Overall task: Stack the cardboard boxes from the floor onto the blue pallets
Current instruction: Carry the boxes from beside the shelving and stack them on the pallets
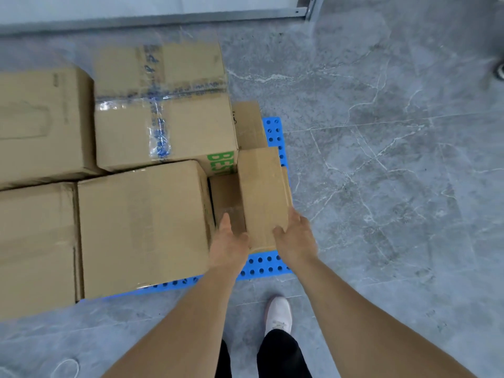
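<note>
So both hands were on the small cardboard box at the right end of the blue pallet. The left hand gripped its near left corner, thumb on top, fingers reaching down into the gap beside the big box. The right hand clamped the near right corner, thumb on top and fingers wrapped down the side. The little box sat tilted, sort of resting over another low box. Bigger cartons were packed on the pallet to the left, including a taped box behind. A white sneaker stood on the grey floor.
</note>
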The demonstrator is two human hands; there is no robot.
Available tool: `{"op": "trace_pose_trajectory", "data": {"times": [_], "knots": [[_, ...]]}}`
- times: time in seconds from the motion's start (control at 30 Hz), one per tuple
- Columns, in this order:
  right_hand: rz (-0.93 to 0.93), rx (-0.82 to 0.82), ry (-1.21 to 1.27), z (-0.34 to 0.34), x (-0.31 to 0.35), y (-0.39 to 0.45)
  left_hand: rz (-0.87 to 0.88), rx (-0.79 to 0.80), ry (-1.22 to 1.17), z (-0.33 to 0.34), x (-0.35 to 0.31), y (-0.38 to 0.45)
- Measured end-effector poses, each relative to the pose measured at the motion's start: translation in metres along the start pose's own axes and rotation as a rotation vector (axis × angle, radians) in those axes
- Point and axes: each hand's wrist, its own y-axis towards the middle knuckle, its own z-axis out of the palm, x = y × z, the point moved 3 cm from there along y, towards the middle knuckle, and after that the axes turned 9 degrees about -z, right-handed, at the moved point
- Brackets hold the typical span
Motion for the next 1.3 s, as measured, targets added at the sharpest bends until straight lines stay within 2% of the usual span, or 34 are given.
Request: {"op": "trace_pose_trajectory", "data": {"times": [0.33, 0.63, 0.8, 0.97, 1.13, 1.3], "knots": [[-0.195, 0.062, -0.071, -0.05, 0.1, -0.129, 0.069, -0.184, -0.102, -0.108, 0.012, -0.146], [-0.434, 0.055, -0.155, -0.059, 0.182, -0.231, 0.046, -0.381, -0.27, -0.188, 0.058, -0.254], [-0.539, 0.033, -0.195, -0.039, 0.23, -0.274, 0.024, -0.521, -0.36, -0.227, 0.096, -0.297], [-0.729, 0.006, -0.269, -0.01, 0.284, -0.316, -0.042, -0.678, -0.385, -0.27, 0.144, -0.323], [-0.923, 0.057, -0.352, 0.035, 0.343, -0.357, -0.074, -0.777, -0.475, -0.327, 0.196, -0.335], [-1.027, 0.098, -0.427, 0.094, 0.403, -0.398, -0.099, -0.875, -0.542, -0.384, 0.255, -0.343]]}}
